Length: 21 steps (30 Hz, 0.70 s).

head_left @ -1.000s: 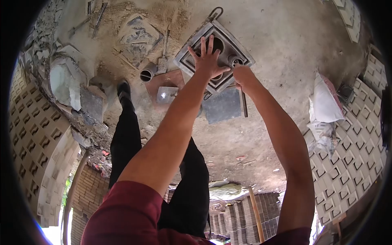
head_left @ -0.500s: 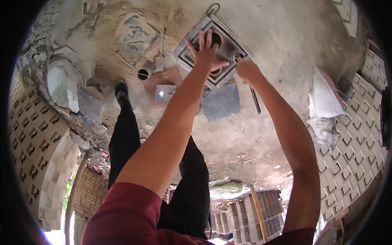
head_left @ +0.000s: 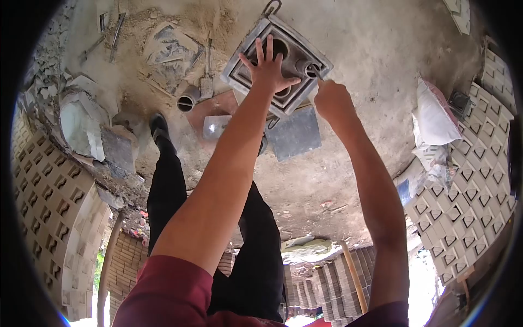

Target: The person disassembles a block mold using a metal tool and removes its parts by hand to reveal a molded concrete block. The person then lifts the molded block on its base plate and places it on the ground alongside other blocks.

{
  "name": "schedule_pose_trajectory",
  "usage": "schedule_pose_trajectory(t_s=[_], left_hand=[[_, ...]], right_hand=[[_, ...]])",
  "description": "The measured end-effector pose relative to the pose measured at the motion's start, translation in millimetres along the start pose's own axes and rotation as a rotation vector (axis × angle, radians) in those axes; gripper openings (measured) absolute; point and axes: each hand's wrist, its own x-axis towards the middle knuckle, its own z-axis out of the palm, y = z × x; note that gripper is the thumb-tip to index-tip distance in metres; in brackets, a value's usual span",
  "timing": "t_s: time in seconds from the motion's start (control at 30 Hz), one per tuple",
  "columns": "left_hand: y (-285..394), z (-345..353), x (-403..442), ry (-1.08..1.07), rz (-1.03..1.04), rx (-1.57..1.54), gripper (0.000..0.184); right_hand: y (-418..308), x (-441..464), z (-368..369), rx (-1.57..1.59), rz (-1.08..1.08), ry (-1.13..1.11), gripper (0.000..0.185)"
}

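A square, grey, frame-like mould [head_left: 302,46] with stepped edges, round openings and wire loop handles sits on the ground. My left hand [head_left: 268,73] lies spread over its middle, fingers apart, partly covering the openings. Closed in a fist, my right hand [head_left: 333,101] is beside the mould's right corner. From the fist a thin metal rod [head_left: 319,75] reaches to the small round collar [head_left: 312,69] at that corner. The rest of the rod is hidden by my hand and forearm.
A short pipe piece [head_left: 188,99] stands left of the mould near a trowel [head_left: 206,84]. A dark square slab [head_left: 296,134] and a reddish board [head_left: 210,109] lie below it. White sacks [head_left: 436,117] and stacked patterned blocks [head_left: 468,180] are at right; more blocks [head_left: 46,201] rise at left.
My right hand has turned, and the rod's dark length that hung below it no longer shows; its tip now shows at the collar. The mould and left hand appear slightly further left and up.
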Motion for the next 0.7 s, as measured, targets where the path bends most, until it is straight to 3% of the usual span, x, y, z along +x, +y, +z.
schedule_pose_trajectory(t_s=[0.03,0.1,0.13,0.2,0.23,0.33,0.4,0.47,0.5,0.53,0.6,0.63,0.7], left_hand=[[0,-1,1,0.001,-0.002,0.007,0.100],[1,0,1,-0.011,-0.004,0.015,0.100],[1,-1,2,-0.015,-0.005,0.025,0.100],[1,-2,2,0.014,0.004,0.003,0.100],[2,-5,1,-0.003,0.001,-0.011,0.100],[1,-1,-1,0.010,0.011,-0.030,0.099],[1,-1,1,0.016,-0.001,-0.032,0.099],[2,-3,1,-0.015,-0.010,-0.009,0.100],[2,-1,1,-0.005,-0.013,0.026,0.102],[4,-3,-1,0.005,-0.017,0.062,0.103],[4,-4,5,-0.012,-0.027,0.081,0.106],[6,-8,1,-0.039,-0.030,0.079,0.106],[6,-10,-2,-0.068,-0.032,0.061,0.106]], right_hand=[[0,3,-1,-0.005,0.002,-0.001,0.035],[8,10,-2,0.307,0.238,-0.253,0.027],[14,14,-4,0.303,0.243,-0.247,0.027],[21,24,-3,1.621,0.673,-0.556,0.019],[-4,14,-17,1.661,0.697,-0.380,0.018],[-11,4,-15,1.752,0.616,-0.392,0.014],[-8,-12,-23,1.636,0.574,-0.386,0.016],[-8,-39,-50,1.147,0.546,-0.503,0.016],[-9,-50,-62,0.844,0.513,-0.488,0.026],[1,-57,-65,0.833,0.522,-0.487,0.026],[20,-63,-68,0.169,0.066,-0.121,0.046],[22,-66,-74,0.261,0.143,-0.229,0.044],[18,-58,-64,0.275,0.147,-0.156,0.043]])
